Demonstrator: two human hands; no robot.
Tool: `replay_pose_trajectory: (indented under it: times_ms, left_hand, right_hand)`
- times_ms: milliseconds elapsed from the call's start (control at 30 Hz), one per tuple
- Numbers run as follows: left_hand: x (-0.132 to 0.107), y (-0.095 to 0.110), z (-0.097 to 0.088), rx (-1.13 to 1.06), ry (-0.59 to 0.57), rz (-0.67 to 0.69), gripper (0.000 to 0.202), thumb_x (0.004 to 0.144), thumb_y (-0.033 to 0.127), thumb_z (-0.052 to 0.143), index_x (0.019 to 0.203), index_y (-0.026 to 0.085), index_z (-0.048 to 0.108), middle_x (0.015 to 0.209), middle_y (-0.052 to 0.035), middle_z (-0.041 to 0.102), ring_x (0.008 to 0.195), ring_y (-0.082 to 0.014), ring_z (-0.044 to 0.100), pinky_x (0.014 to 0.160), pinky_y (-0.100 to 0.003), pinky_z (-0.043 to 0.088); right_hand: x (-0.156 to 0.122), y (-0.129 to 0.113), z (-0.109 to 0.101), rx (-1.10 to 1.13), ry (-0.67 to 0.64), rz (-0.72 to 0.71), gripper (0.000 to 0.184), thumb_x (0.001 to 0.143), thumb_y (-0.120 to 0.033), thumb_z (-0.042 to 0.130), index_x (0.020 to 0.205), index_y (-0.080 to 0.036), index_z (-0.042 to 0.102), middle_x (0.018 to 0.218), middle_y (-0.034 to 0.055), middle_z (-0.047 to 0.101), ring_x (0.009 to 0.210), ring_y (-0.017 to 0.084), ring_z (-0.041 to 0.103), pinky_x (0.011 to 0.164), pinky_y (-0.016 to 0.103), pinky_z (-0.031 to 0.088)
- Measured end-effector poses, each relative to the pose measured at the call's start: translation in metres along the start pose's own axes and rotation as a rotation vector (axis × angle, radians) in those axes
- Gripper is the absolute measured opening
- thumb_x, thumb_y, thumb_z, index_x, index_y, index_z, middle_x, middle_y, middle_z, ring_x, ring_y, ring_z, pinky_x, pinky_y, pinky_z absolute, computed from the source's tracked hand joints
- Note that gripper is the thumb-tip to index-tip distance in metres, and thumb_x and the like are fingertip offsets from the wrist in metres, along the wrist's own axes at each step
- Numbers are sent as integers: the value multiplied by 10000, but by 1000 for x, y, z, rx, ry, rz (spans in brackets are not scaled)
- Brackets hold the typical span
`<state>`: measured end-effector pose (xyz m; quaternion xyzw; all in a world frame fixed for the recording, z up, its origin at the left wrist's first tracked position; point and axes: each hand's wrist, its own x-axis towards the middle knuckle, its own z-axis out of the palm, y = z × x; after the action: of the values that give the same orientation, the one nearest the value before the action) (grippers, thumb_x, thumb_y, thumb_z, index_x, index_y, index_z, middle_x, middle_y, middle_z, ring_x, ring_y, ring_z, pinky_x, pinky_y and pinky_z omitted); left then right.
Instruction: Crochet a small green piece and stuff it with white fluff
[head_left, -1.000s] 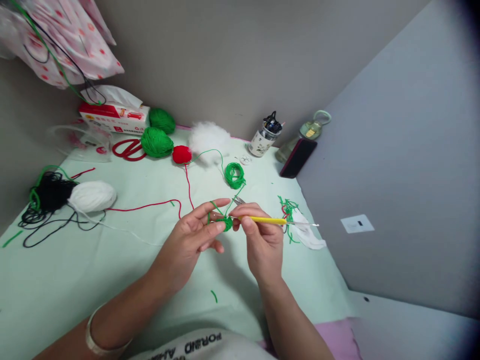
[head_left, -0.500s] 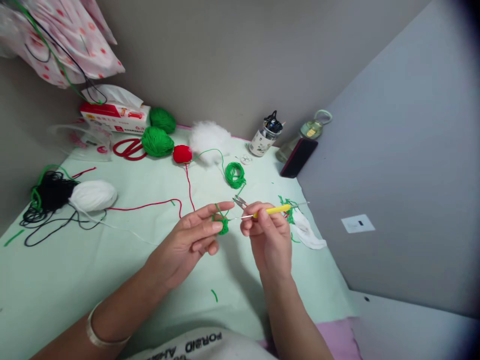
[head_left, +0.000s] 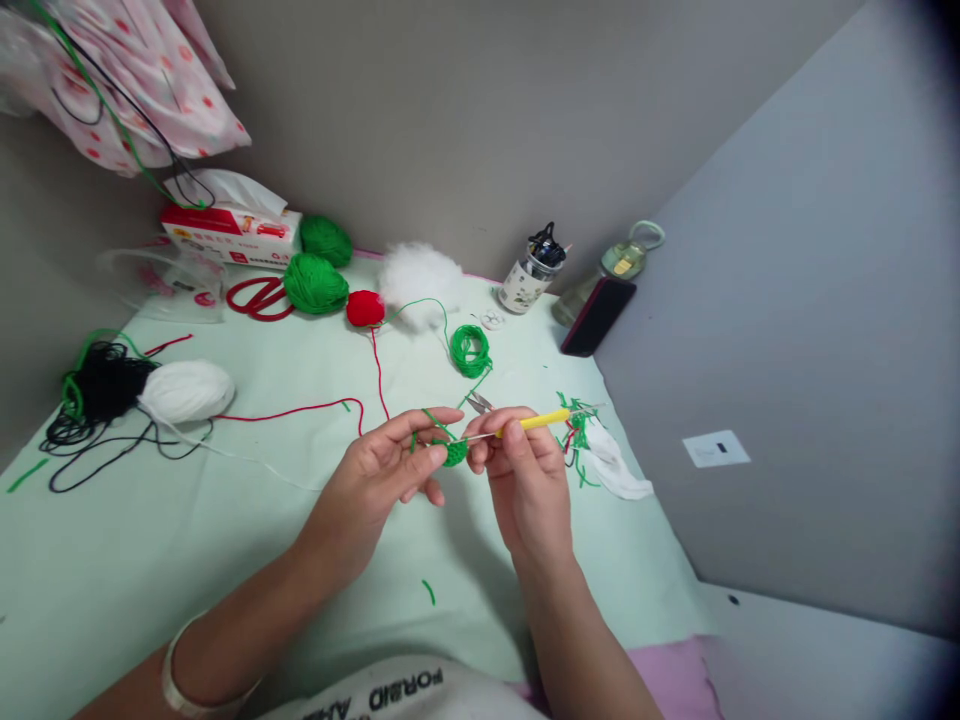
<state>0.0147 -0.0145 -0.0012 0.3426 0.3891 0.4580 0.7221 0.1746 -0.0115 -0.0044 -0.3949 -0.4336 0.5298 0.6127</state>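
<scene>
A small green crochet piece (head_left: 454, 454) is pinched in my left hand (head_left: 375, 475), with green yarn running over the raised index finger. My right hand (head_left: 529, 475) grips a crochet hook (head_left: 544, 419) by its yellow handle. The hook's thin metal shaft points left, and its tip meets the top of the green piece; the exact stitch is too small to make out. Behind the hands, a strand leads to a coil of green yarn (head_left: 470, 351). Small scissors (head_left: 478, 402) lie just beyond my right fingers, partly hidden.
Green yarn balls (head_left: 315, 284), a red ball (head_left: 365, 309), red-handled scissors (head_left: 261, 298) and white stuffing (head_left: 420, 280) line the back. White yarn (head_left: 187, 390) and black yarn (head_left: 112, 383) lie left. A pen jar (head_left: 523, 286), phone (head_left: 598, 316) and yarn scraps (head_left: 577, 425) are at the right.
My right hand and the hook have shifted left, closer to my left hand. More of the green piece shows, and its angle in my fingers has turned a little.
</scene>
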Motion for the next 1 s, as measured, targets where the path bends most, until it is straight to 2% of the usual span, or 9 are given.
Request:
replay_pose_trajectory:
  times_ms: [133, 267, 367, 500, 633, 700, 800, 900, 1000]
  left_hand:
    - [-1, 2, -1, 52, 34, -9, 286, 853, 322, 795, 1134, 271, 803, 970, -32, 692, 690, -114, 560, 600, -229, 486]
    - [-1, 2, -1, 71, 47, 25, 284, 839, 305, 794, 1121, 271, 807, 942, -24, 681, 733, -139, 592, 620, -242, 517]
    - [-2, 2, 2, 128, 104, 50, 293, 830, 295, 797, 1121, 259, 806, 845, -1, 661, 668, -127, 587, 658, -261, 539]
    - [-6, 0, 9, 174, 192, 122, 330, 808, 250, 806, 1138, 245, 796, 683, 43, 561, 635, -130, 559, 676, -267, 571]
    - [-6, -2, 11, -44, 155, 39, 454, 784, 266, 847, 1229, 250, 758, 754, 49, 595, 557, -71, 482, 581, -212, 537]
    - [-4, -1, 8, -189, 79, -87, 433, 797, 273, 849, 1218, 214, 766, 612, 89, 479, 472, -37, 329, 510, -169, 474]
    - [1, 3, 2, -311, 54, -175, 347, 787, 237, 865, 1121, 166, 803, 536, 127, 302, 468, -28, 169, 456, -119, 386]
    - [2, 5, 1, -306, 43, -123, 345, 791, 211, 859, 1132, 205, 804, 600, 100, 426, 466, -17, 192, 451, -117, 386]
    - [-1, 5, 5, -258, -19, -93, 333, 806, 214, 840, 1136, 233, 799, 752, 52, 611, 453, -8, 230, 473, -152, 451]
  right_hand:
    - [0, -2, 0, -8, -29, -20, 227, 993, -377, 621, 857, -206, 683, 811, 22, 704, 609, 117, 600, 595, 271, 521]
    - [-6, -5, -3, -226, -49, -172, 234, 1027, -354, 567, 893, -205, 688, 848, 43, 715, 677, 150, 650, 637, 310, 563]
    - [-12, -8, -3, -438, -84, -330, 208, 1052, -254, 506, 964, -221, 691, 907, 52, 733, 753, 166, 683, 702, 341, 585]
    - [-18, -3, -4, -756, -158, -651, 241, 1024, -127, 491, 1125, -252, 671, 933, 61, 739, 882, 210, 716, 783, 392, 598]
    - [-22, 9, -6, -1019, -124, -850, 341, 966, -99, 600, 1237, -284, 692, 1076, 93, 740, 953, 222, 708, 770, 368, 598]
    - [-20, 10, -7, -990, -124, -839, 350, 958, -101, 618, 1229, -300, 714, 1108, 94, 742, 997, 232, 708, 786, 375, 599]
    - [-14, 5, -6, -659, -46, -616, 260, 1003, -137, 560, 1115, -285, 742, 973, 61, 753, 864, 203, 703, 760, 382, 585]
    - [-8, -1, -4, -354, -12, -393, 204, 1028, -234, 558, 972, -244, 754, 860, 45, 729, 731, 173, 649, 684, 356, 549]
    - [-5, 2, -3, -266, -78, -305, 176, 1010, -271, 614, 965, -238, 781, 903, 56, 734, 839, 185, 658, 695, 331, 530]
